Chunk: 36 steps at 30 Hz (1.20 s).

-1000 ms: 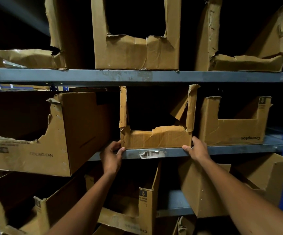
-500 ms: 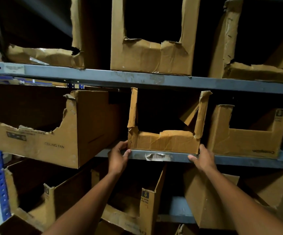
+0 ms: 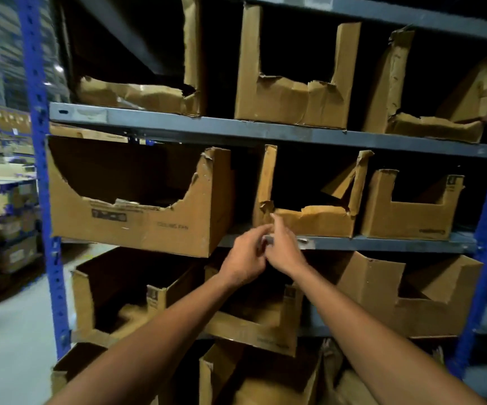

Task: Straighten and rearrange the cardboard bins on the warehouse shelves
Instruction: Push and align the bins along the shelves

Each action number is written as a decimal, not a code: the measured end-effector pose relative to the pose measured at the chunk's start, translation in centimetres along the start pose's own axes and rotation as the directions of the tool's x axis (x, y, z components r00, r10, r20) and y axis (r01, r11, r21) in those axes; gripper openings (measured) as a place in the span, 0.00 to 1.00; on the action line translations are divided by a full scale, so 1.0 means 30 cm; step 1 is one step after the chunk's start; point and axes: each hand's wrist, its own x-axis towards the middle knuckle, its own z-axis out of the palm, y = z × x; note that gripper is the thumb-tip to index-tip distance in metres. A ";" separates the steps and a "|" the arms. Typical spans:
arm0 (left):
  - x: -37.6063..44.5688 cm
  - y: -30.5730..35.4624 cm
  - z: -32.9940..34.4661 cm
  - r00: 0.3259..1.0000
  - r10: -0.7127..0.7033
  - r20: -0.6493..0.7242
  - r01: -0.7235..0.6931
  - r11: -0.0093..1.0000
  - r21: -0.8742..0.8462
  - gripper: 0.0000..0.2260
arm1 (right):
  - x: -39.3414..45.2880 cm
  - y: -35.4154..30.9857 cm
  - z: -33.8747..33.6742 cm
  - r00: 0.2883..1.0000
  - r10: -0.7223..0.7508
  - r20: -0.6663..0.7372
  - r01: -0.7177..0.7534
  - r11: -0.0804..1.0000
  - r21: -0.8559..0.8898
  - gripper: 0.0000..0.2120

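Middle cardboard bin (image 3: 309,220) seated on the middle shelf (image 3: 382,244), front lip torn and sagging, standing between the big overhanging bin (image 3: 137,223) to its left and a smaller notched bin (image 3: 408,217) to its right. Probably set square to the shelf edge so its cut-out faces the aisle; the big bin, by contrast, juts well past the edge and sits skewed, likely next in line for straightening.

Left hand (image 3: 243,258) raised just below the shelf edge, fingers loosely curled, nothing gripped as far as visible. Right hand (image 3: 283,249) crossed close against it, one finger stretched up toward the bin's torn left corner; touching or just short, cannot tell through blur. Both forearms reaching up from below, converging at the wrists. More ragged bins on the upper shelf (image 3: 265,130).
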 end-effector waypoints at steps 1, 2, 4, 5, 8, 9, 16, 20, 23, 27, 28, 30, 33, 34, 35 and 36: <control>-0.024 0.015 -0.056 0.996 0.084 -0.009 -0.083 0.993 0.081 0.31 | -0.020 -0.085 0.037 0.999 -0.013 -0.035 0.015 0.998 0.065 0.22; -0.046 0.020 -0.120 0.984 0.178 -0.029 -0.170 0.967 0.189 0.31 | -0.039 -0.163 0.072 0.994 -0.015 -0.111 0.029 0.991 0.128 0.19; -0.079 -0.017 -0.248 0.931 0.363 -0.041 -0.322 0.868 0.377 0.29 | -0.056 -0.261 0.150 0.977 -0.016 -0.213 0.046 0.990 0.137 0.18; -0.091 -0.049 -0.306 0.906 0.423 -0.032 -0.368 0.821 0.436 0.29 | -0.061 -0.298 0.178 0.980 -0.019 -0.199 0.051 0.986 0.160 0.22; -0.116 -0.152 -0.433 0.866 0.496 -0.061 -0.374 0.724 0.580 0.26 | -0.039 -0.370 0.267 0.991 0.095 -0.092 -0.083 0.989 0.125 0.50; -0.122 -0.181 -0.460 0.868 0.482 -0.118 -0.322 0.729 0.605 0.27 | -0.034 -0.381 0.286 0.990 0.125 -0.069 -0.117 0.987 0.109 0.54; -0.069 -0.416 -0.629 0.861 0.000 -0.509 0.293 0.818 0.495 0.24 | 0.033 -0.389 0.367 0.973 0.229 0.017 -0.229 0.958 0.172 0.49; -0.084 -0.484 -0.650 0.915 -0.048 -0.402 0.308 0.725 0.616 0.16 | 0.105 -0.310 0.327 0.979 0.199 0.050 -0.204 0.970 0.128 0.47; -0.055 -0.483 -0.663 0.951 0.036 -0.307 0.180 0.743 0.645 0.13 | 0.161 -0.257 0.319 0.973 0.224 0.059 -0.230 0.963 0.143 0.40; -0.088 -0.536 -0.653 0.913 0.077 -0.401 0.195 0.782 0.592 0.32 | 0.185 -0.203 0.354 0.971 0.237 0.029 -0.239 0.968 0.083 0.23; -0.111 -0.559 -0.652 0.856 0.010 -0.518 0.304 0.799 0.519 0.37 | 0.187 -0.194 0.359 0.975 0.223 0.022 -0.224 0.973 0.063 0.19; -0.143 -0.607 -0.663 0.744 -0.160 -0.649 0.456 0.831 0.318 0.48 | 0.198 -0.180 0.369 0.983 0.184 0.002 -0.184 0.983 0.018 0.18; -0.146 -0.667 -0.692 0.739 -0.203 -0.642 0.462 0.846 0.264 0.54 | 0.228 -0.176 0.382 0.990 0.138 0.000 -0.138 0.988 -0.067 0.22; -0.138 -0.682 -0.703 0.712 -0.219 -0.667 0.476 0.849 0.230 0.55 | 0.240 -0.180 0.386 0.991 0.136 0.013 -0.135 0.988 -0.069 0.23; -0.130 -0.697 -0.713 0.657 -0.259 -0.708 0.501 0.852 0.154 0.56 | 0.252 -0.186 0.390 0.990 0.141 0.028 -0.139 0.988 -0.059 0.23; -0.124 -0.708 -0.724 0.590 -0.312 -0.745 0.515 0.856 0.050 0.56 | 0.263 -0.194 0.391 0.988 0.146 0.039 -0.144 0.988 -0.050 0.23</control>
